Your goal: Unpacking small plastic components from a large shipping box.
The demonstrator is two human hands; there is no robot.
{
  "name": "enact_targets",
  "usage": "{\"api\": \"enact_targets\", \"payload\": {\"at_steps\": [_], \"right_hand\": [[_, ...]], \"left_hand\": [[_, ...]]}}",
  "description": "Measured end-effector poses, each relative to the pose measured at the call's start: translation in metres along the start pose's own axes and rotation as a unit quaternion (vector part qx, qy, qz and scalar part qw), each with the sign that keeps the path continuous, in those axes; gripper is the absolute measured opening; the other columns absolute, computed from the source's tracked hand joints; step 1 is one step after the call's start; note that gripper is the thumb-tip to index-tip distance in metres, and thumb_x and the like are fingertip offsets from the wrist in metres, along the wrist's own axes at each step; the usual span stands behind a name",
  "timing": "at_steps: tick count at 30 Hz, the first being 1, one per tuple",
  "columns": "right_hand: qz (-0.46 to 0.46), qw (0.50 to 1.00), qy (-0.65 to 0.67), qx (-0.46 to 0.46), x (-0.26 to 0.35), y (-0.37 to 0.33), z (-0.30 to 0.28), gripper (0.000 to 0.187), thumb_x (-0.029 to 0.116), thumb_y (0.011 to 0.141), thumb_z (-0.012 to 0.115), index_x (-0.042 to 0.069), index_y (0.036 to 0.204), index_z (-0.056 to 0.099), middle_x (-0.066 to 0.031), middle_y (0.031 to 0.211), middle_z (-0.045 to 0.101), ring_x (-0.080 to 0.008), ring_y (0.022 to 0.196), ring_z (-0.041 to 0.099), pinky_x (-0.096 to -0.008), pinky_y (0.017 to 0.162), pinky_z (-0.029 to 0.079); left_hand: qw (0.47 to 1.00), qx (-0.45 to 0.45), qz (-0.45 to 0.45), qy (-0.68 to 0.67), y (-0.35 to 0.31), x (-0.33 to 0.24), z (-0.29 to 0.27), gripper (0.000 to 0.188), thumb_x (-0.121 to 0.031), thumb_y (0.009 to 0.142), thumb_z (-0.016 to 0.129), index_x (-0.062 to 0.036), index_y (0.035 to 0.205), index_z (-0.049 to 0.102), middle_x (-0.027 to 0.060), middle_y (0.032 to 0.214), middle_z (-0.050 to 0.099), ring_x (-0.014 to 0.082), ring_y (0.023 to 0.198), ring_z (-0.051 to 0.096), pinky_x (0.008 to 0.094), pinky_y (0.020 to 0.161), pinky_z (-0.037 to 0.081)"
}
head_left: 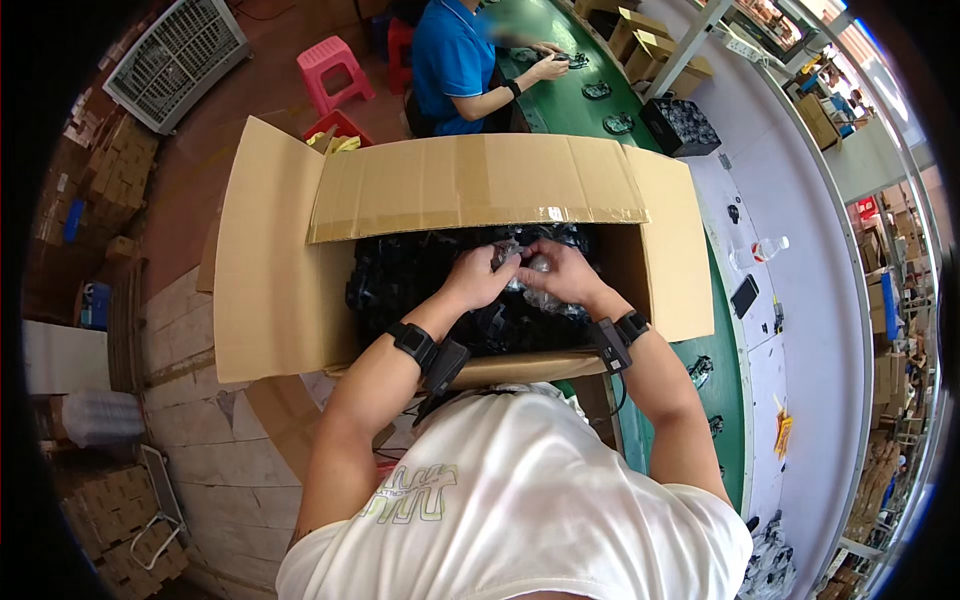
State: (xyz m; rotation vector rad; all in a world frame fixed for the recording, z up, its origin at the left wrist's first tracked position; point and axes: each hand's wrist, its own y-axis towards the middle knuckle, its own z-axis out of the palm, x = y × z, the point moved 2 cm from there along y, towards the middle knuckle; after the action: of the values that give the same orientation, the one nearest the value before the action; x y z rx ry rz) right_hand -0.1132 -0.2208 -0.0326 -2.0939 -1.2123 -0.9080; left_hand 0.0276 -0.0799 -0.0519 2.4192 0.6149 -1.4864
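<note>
A large open cardboard box (pixel 480 180) stands in front of me, its flaps folded outward. Many dark pieces in clear plastic wrapping (pixel 400 275) fill its inside. Over them, my left hand (pixel 478 277) and my right hand (pixel 562 272) meet with bent fingers. Both are closed on a clear plastic bag (pixel 540 290), which bunches up between and below the fingers. Something dark seems to be inside the bag, but its kind is hidden by the fingers and the shine of the plastic. Each wrist wears a black band with a small device.
A green conveyor belt (pixel 725 400) runs along the right, carrying several small dark items. At the far end a co-worker in a blue shirt (pixel 450 65) handles a dark item. A black box (pixel 680 125), a bottle (pixel 768 250) and a phone (pixel 744 294) lie beside the belt. Pink stool (pixel 333 75) stands far left.
</note>
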Motion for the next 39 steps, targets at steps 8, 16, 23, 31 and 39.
{"api": "enact_targets", "payload": {"at_steps": [8, 16, 23, 31, 39], "right_hand": [[-0.01, 0.996, 0.088, 0.011, -0.017, 0.005, 0.002, 0.033, 0.035, 0.087, 0.076, 0.005, 0.101, 0.074, -0.0154, 0.091, 0.074, -0.025, 0.082, 0.071, -0.0361, 0.078, 0.055], [-0.057, 0.997, 0.042, 0.034, 0.007, 0.001, 0.003, 0.039, 0.041, 0.088, 0.077, 0.002, 0.095, 0.073, -0.011, 0.082, 0.071, -0.0184, 0.076, 0.065, -0.0334, 0.072, 0.053], [-0.066, 0.995, 0.063, 0.031, -0.01, 0.003, -0.001, 0.019, 0.017, 0.084, 0.07, 0.004, 0.097, 0.074, -0.0185, 0.093, 0.073, -0.0293, 0.084, 0.071, -0.0374, 0.076, 0.056], [0.022, 0.994, 0.055, -0.096, 0.0, 0.001, -0.018, 0.021, 0.023, 0.083, 0.07, 0.007, 0.095, 0.077, -0.0179, 0.086, 0.073, -0.0301, 0.08, 0.072, -0.0379, 0.077, 0.056], [0.108, 0.989, -0.071, -0.077, 0.013, -0.003, -0.023, 0.037, 0.04, 0.089, 0.07, 0.003, 0.093, 0.076, -0.0219, 0.083, 0.072, -0.0358, 0.083, 0.071, -0.0418, 0.076, 0.056]], "left_hand": [[0.963, 0.009, 0.057, -0.263, 0.001, -0.013, 0.01, 0.035, -0.026, 0.1, 0.065, 0.0004, 0.122, 0.068, 0.0094, 0.111, 0.074, 0.0147, 0.099, 0.067, 0.0322, 0.091, 0.052], [0.974, -0.024, 0.004, -0.227, 0.001, -0.009, 0.005, 0.05, -0.044, 0.104, 0.055, 0.0004, 0.125, 0.062, 0.0084, 0.115, 0.068, 0.018, 0.109, 0.06, 0.0362, 0.098, 0.047], [0.979, 0.103, -0.022, -0.177, 0.005, 0.002, 0.009, 0.032, -0.023, 0.088, 0.073, 0.0001, 0.108, 0.068, 0.0096, 0.104, 0.071, 0.0159, 0.094, 0.063, 0.0347, 0.088, 0.051], [0.888, -0.249, 0.058, -0.383, 0.009, -0.02, -0.014, 0.032, -0.013, 0.077, 0.073, 0.0047, 0.102, 0.063, 0.0104, 0.096, 0.072, 0.0202, 0.089, 0.068, 0.0339, 0.082, 0.052], [0.986, -0.162, 0.03, -0.03, -0.002, -0.034, -0.026, 0.049, -0.033, 0.08, 0.08, -0.0025, 0.116, 0.068, 0.0195, 0.103, 0.074, 0.036, 0.096, 0.071, 0.0411, 0.087, 0.055]]}}
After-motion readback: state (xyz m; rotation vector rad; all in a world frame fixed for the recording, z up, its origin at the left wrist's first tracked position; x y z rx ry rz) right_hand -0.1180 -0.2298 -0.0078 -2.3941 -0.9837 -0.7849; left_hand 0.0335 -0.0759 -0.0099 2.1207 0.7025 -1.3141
